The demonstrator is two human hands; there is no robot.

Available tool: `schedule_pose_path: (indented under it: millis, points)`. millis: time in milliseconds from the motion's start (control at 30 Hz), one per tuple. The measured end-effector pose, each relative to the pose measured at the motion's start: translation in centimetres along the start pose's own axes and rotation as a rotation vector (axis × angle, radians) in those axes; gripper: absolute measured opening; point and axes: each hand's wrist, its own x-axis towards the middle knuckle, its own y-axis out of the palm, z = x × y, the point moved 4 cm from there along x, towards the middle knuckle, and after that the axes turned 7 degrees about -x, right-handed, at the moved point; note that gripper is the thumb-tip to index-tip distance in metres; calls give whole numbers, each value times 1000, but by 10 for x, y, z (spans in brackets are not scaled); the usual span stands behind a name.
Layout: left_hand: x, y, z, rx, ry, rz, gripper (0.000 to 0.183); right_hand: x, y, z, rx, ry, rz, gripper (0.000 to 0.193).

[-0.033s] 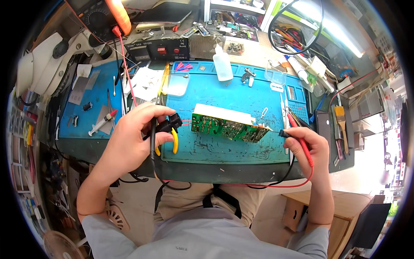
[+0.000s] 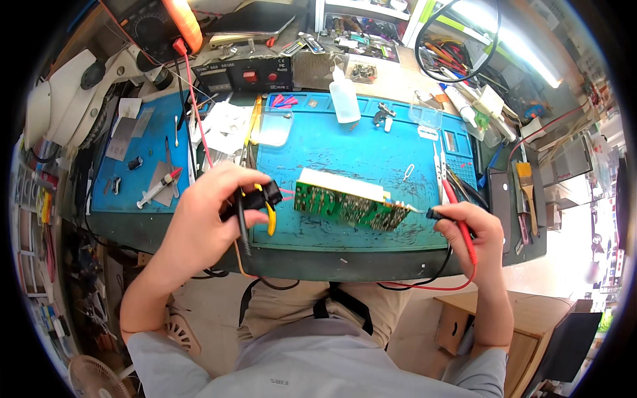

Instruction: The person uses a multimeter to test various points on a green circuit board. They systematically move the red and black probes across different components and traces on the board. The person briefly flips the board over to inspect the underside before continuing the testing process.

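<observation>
Bright, even daylight-white light falls from a long glowing tube lamp (image 2: 511,46) at the upper right, blown out to glare. The blue rubber work mat (image 2: 358,152) is sharp and clearly lit — shadows beneath are soft. Straight edges bow near the black rim — heavy fisheye distortion, slightly softer focus there.

Workbench (image 2: 318,262), blue mat (image 2: 371,152) (bottle (image 2: 344,99), perhaps syringe (image 2: 158,189))

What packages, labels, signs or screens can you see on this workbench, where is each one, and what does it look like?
Black box-shaped bench instrument: back edge of the blue mat, red button, small display with pale lettering.
Orange-cased black multimeter: far left corner, round dial, red lead plugged in.
White squeeze bottle: back centre of the mat, translucent, no label readable.
Dark flat monitor: lower right on the floor side, screen blank.
</observation>
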Motion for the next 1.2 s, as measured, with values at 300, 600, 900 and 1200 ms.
schedule_pose_path:
  millis: [300, 600, 900, 1200]
  points:
    - [-46, 15, 8, 195, 286, -38, 50, -36, 10, 2, -167, -266, -53, 30]
    - [-66, 17, 32, 349, 611, 51, 35, -56, 23, -7, -319, -389, -90, 37]
    - [-63, 18, 33, 298, 608, 27, 30, -61, 30, -22, -266, -415, -110, 24]
    - [-62, 19, 33, 266, 607, 23, 29, -62, 33, -22, -292, -440, -157, 14]
